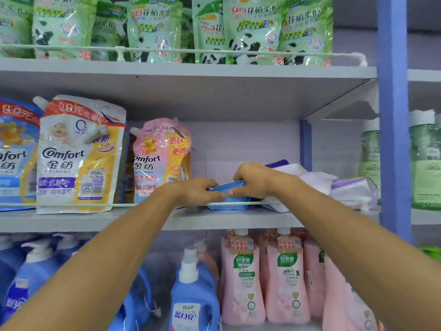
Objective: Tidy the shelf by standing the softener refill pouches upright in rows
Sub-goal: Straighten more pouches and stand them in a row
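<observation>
You have a single view, worn on your head, facing the shelving straight on. It sits about level with the middle shelf (214, 220). You see the underside of the upper shelf (191, 91) from below and look down on the caps of the bottles (194, 295) on the lowest level. It stands near: your forearms enter from the two bottom corners. The frame's centre falls just above where your left hand (198, 191) and right hand (253, 180) meet on the blue pouch (229, 199), at the middle shelf's front edge. The blue upright (393, 115) at the shelf's right end is in frame, with a strip of the neighbouring bay beyond it.
</observation>
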A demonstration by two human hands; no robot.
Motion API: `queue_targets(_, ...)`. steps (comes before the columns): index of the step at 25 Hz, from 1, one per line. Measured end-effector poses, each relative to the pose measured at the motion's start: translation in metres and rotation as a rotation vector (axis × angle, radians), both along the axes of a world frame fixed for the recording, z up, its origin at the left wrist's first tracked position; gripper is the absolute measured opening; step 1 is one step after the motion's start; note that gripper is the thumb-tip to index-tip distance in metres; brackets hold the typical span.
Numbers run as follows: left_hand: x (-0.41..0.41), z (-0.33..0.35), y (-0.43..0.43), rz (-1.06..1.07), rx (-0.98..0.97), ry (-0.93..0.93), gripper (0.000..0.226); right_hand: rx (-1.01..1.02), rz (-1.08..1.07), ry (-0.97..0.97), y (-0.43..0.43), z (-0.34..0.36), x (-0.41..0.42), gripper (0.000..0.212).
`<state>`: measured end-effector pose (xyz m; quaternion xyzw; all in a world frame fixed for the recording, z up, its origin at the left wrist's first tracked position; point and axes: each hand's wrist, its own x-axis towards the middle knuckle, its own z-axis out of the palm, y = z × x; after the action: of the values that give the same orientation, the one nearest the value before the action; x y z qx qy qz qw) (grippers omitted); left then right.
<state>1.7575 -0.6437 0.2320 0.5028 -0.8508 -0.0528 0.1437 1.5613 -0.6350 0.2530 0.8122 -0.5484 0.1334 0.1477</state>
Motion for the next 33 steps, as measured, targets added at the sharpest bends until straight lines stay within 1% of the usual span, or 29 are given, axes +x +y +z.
queue_targets(2,0.002,-0.003,-0.005,0.011,0.003,0.058,0.048,-0.069,-0.027,-0.061,-0.009,-0.005,0.004,0.043)
queue_targets(4,0.003,-0.004,-0.008,0.007,-0.021,0.089,0.046,-0.133,-0.049,-0.126,-0.014,-0.01,0.008,0.033)
queue_targets(6,0.004,-0.004,-0.007,0.0,-0.054,0.108,0.044,-0.168,-0.056,-0.209,-0.017,-0.01,0.009,0.028)
queue_targets(9,0.008,0.0,-0.008,0.002,-0.103,0.143,0.043,-0.185,-0.031,-0.305,-0.017,-0.007,0.007,0.027)
queue_targets(11,0.01,0.005,-0.008,-0.009,-0.12,0.183,0.043,-0.18,0.001,-0.327,-0.013,-0.002,0.007,0.024)
queue_targets(13,0.01,0.009,-0.008,-0.052,-0.102,0.229,0.037,-0.177,0.029,-0.337,-0.006,0.005,0.005,0.022)
queue_targets(14,0.01,0.01,-0.006,-0.086,-0.092,0.263,0.033,-0.187,0.034,-0.338,-0.001,0.01,0.003,0.023)
queue_targets(16,0.01,0.013,-0.001,-0.164,-0.034,0.431,0.028,-0.22,0.035,-0.35,0.01,0.022,0.001,0.03)
queue_targets(18,0.012,0.017,0.004,-0.208,0.035,0.567,0.034,-0.234,0.049,-0.367,0.021,0.032,-0.001,0.032)
queue_targets(20,0.015,0.018,0.005,-0.246,0.025,0.558,0.043,-0.198,0.061,-0.356,0.033,0.036,-0.002,0.029)
queue_targets(23,0.021,0.009,0.011,-0.312,-0.021,0.447,0.053,-0.024,0.054,-0.365,0.049,0.032,-0.003,0.03)
queue_targets(25,0.025,-0.001,0.017,-0.319,-0.072,0.368,0.056,0.092,0.044,-0.391,0.061,0.031,-0.004,0.039)
queue_targets(26,0.028,-0.004,0.019,-0.314,-0.09,0.35,0.059,0.115,0.039,-0.403,0.065,0.031,-0.003,0.046)
queue_targets(28,0.028,-0.006,0.024,-0.296,-0.07,0.385,0.071,0.095,0.001,-0.412,0.067,0.031,0.002,0.064)
queue_targets(30,0.026,-0.003,0.025,-0.221,0.046,0.496,0.087,0.064,-0.069,-0.36,0.067,0.028,0.008,0.073)
queue_targets(31,0.025,-0.002,0.023,-0.171,0.094,0.538,0.085,0.069,-0.099,-0.346,0.067,0.024,0.009,0.074)
queue_targets(32,0.026,-0.002,0.021,-0.126,0.118,0.557,0.077,0.084,-0.119,-0.347,0.068,0.02,0.01,0.072)
queue_targets(33,0.027,-0.002,0.018,-0.067,0.121,0.535,0.071,0.089,-0.124,-0.356,0.069,0.015,0.011,0.067)
